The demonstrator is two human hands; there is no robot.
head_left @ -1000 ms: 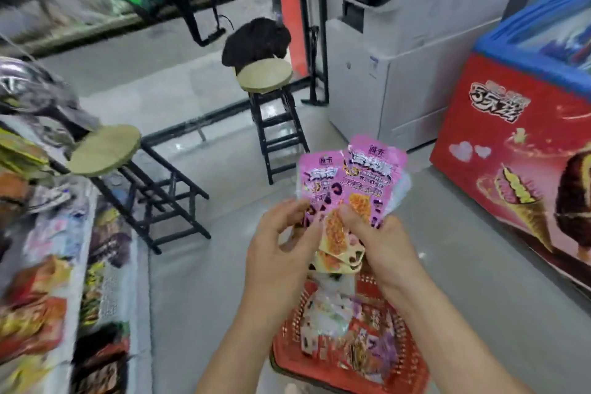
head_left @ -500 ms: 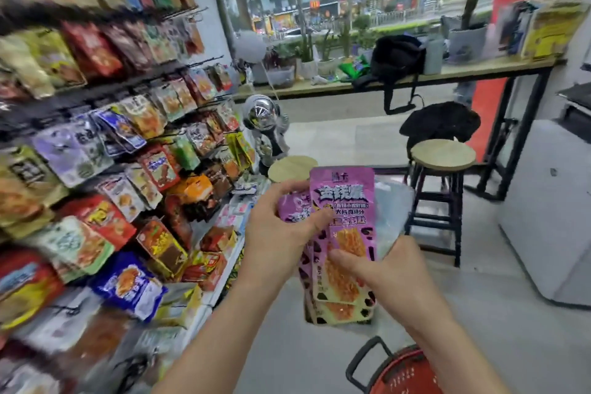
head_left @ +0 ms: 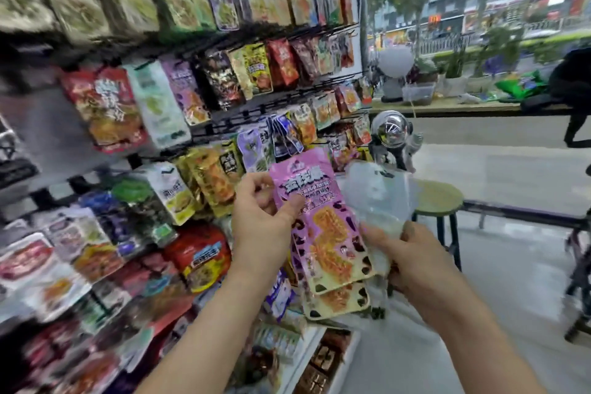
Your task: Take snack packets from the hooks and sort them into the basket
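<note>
A shop aisle runs beside a wall rack [head_left: 224, 112] whose black hooks carry rows of coloured snack packets, blurred toward the left edge. A low shelf [head_left: 323, 358] under the rack holds more goods. The pale floor [head_left: 511, 265] stretches to the right, where a round-topped stool [head_left: 438, 198] stands. Just behind the stool is a shiny chrome dome [head_left: 391, 129]. Along the window, a long table [head_left: 447, 105] bears potted plants, a green bag [head_left: 518, 85] and a black bag [head_left: 572, 77]; a white balloon [head_left: 396, 62] floats above it. A street shows through the glass.

The left grip [head_left: 262, 214] grasps the front pink packet [head_left: 323, 217] near its upper left edge, thumb pressed across the printed face and fingers curled behind. A second pink packet [head_left: 339, 301] sits behind the first, its lower end poking out below. The right grip [head_left: 412, 262] is clenched round the lower right of the bundle, holding clear packets [head_left: 377, 192] that fan up behind the pink ones, its thumb touching the front packet's right edge. The whole bundle is held upright between the two grips, in front of the rack's lower rows.
</note>
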